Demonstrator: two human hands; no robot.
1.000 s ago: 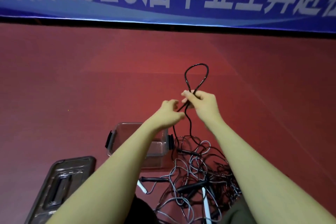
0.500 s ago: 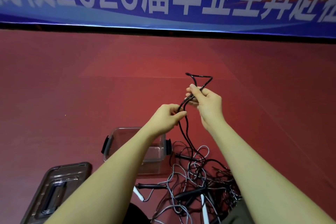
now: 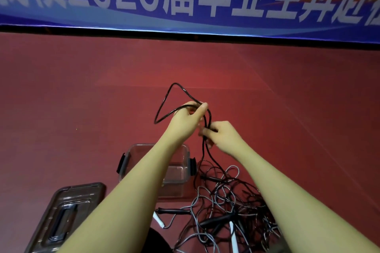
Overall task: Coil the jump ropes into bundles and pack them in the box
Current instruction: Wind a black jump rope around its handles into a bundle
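Left hand (image 3: 186,118) pinches black rope (image 3: 164,109) loop up top; right hand (image 3: 223,136) just below grips strands. Tail drops into pile (image 3: 224,201) beneath right forearm, beside box (image 3: 181,178). Risk: tail snags tangle, loop slips.

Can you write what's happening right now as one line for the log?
step: coiling | left hand: holds black rope loop | right hand: grips strands | box: open

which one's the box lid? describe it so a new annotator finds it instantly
Start at the clear box on the red floor under the left forearm. The lid lies nearer, bottom-left: flat, dark-tinted, with a recessed rectangular handle, unlike the rope tangle to the right.
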